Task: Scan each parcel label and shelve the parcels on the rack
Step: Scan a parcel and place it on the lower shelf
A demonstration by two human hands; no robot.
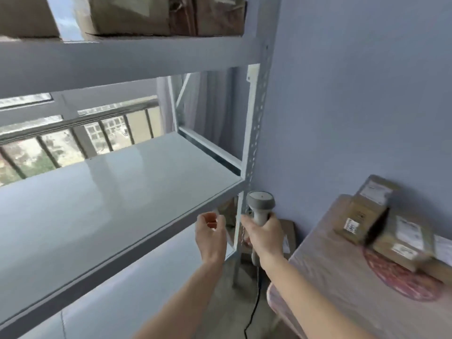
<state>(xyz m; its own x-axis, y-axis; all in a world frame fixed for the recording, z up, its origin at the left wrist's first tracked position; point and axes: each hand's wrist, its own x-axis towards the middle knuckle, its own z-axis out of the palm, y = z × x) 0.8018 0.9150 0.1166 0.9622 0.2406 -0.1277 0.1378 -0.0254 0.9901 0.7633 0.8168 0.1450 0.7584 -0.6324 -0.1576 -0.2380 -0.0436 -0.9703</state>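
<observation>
Pale blue wall behind my glossy grey metal rack (pixel 117 192), right hand (pixel 263 234) gripping grey plastic handheld scanner (pixel 260 204), left hand (pixel 210 237) loosely curled, empty, taped brown cardboard parcels (pixel 381 223) on cloth-covered bench (pixel 342 289), more on rack's top shelf.

Glossy painted metal rack (pixel 137 182); matt cardboard parcels (pixel 381 223).

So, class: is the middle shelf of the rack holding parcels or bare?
Bare: the middle shelf shows only glossy grey surface; parcels sit on the table.

rack (pixel 117 192) left, parcels (pixel 381 221) on table (pixel 342 289) right
</observation>
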